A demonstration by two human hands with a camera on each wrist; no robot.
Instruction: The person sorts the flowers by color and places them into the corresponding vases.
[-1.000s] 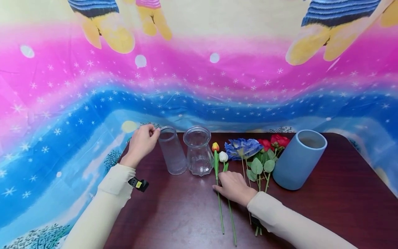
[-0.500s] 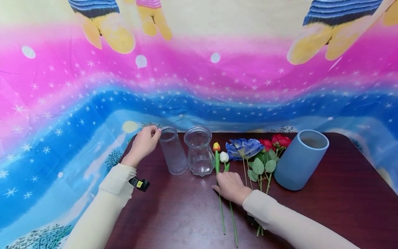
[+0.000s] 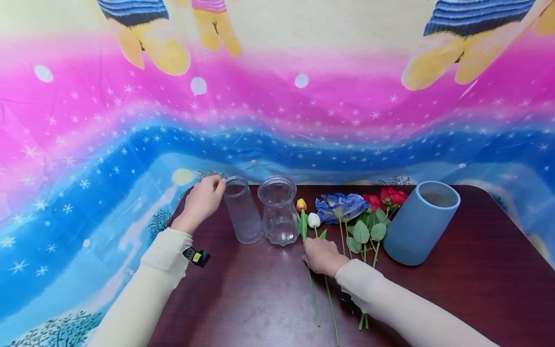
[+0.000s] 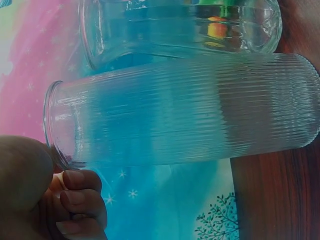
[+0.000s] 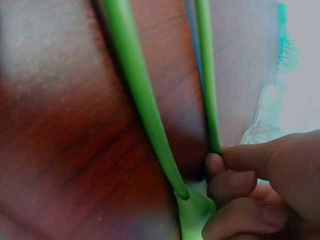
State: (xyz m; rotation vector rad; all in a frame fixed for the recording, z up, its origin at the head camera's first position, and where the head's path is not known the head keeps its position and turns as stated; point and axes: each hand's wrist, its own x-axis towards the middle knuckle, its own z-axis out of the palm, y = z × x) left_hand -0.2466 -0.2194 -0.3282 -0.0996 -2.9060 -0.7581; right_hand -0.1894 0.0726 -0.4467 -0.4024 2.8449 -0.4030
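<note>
Both of the person's hands are holding something, fingers closed in narrow pinches: the left hand (image 3: 201,200) is gripping a rim, the right hand (image 3: 323,255) a stem.

Going left to right, we are finding a tall ribbed glass vase (image 3: 244,217) standing on the dark red-brown table (image 3: 243,294). The left thumb and fingers are pinching its rim on the near-left side, and we are taking that light hold as a way of steadying it. Through its walls we are seeing the backdrop (image 3: 260,106) and tabletop. Just beside it, a clear glass jar (image 3: 279,217) with a flared mouth is standing untouched; we are noticing no stems inside either glass.

Next, an orange-and-yellow tulip (image 3: 301,205) and a white tulip (image 3: 314,220) are lying side by side, heads pointing away. The right fingertips are pinching one green stem (image 5: 208,75), seemingly the orange tulip's; we are not able to tell whether they are gripping the leafy stem (image 5: 145,100) too.

Farther right, a blue flower (image 3: 342,207) and red roses (image 3: 393,195) are lying beside a blue vase (image 3: 418,231), whose shadowed depths are hiding any contents.
</note>
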